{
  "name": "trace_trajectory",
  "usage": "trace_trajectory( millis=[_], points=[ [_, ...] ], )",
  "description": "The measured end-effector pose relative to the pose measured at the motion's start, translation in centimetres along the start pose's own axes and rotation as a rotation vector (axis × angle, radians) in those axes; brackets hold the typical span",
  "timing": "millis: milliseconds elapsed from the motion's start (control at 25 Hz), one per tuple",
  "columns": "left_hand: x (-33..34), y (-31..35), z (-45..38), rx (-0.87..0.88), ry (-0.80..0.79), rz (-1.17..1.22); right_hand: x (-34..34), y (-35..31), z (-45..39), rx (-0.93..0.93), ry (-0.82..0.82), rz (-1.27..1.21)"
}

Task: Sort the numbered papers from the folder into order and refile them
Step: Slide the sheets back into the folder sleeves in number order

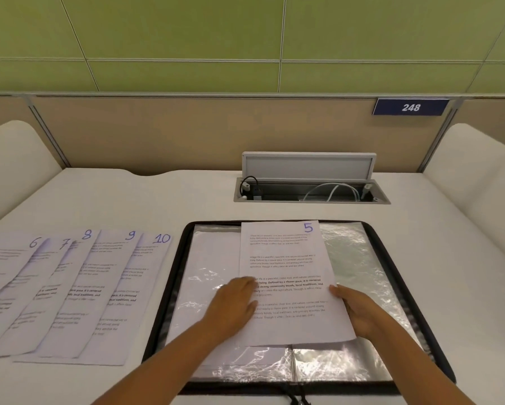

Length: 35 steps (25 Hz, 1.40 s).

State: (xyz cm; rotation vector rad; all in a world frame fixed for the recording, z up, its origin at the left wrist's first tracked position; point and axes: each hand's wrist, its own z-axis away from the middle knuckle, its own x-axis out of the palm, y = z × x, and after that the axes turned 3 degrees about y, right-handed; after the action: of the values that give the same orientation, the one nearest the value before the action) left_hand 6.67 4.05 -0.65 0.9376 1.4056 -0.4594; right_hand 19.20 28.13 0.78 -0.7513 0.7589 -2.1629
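One sheet marked 5 [289,276], printed text, lying across open folder [391,258].

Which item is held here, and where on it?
The white printed sheet numbered 5, over the open black folder: right hand grips its right edge, left hand rests on its left edge.

A broad white desk [187,200] is carrying a black-edged open folder of clear plastic sleeves [391,276] at centre right, and five overlapping white printed sheets numbered 6 to 10 [79,293] are lying fanned just left of it.
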Motion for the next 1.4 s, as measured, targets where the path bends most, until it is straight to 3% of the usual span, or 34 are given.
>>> trace_trajectory(
  millis=[160,320,560,760,880,960,1200,1400],
  points=[
    [0.5,-2.6,0.7,-0.146,0.08,-0.032,-0.4,-0.4,0.1,0.018,0.031,-0.012],
    [0.3,-2.4,0.3,-0.148,0.146,-0.001,-0.4,-0.3,0.4,0.045,-0.002,-0.048],
    [0.7,0.5,-0.9,-0.181,0.101,-0.008,-1.7,-1.4,0.5,0.108,-0.027,0.046],
    [2.2,3.7,-1.9,-0.095,0.089,0.011,-4.0,-4.0,-0.4,0.083,0.158,0.235],
    [3.2,5.0,-3.2,-0.035,0.102,0.04,-4.2,-5.2,-1.1,-0.14,0.354,0.624],
    [3.8,5.9,-4.6,0.002,0.134,0.049,-4.6,-5.8,-1.3,-0.248,0.426,0.742],
    [5.1,6.2,-9.2,-0.081,0.132,0.054,-7.9,-7.7,-1.7,-0.313,0.47,0.67],
    [5.1,5.5,-13.9,-0.15,0.133,0.018,-8.4,-10.3,-1.5,-0.488,0.484,0.371]
  ],
)
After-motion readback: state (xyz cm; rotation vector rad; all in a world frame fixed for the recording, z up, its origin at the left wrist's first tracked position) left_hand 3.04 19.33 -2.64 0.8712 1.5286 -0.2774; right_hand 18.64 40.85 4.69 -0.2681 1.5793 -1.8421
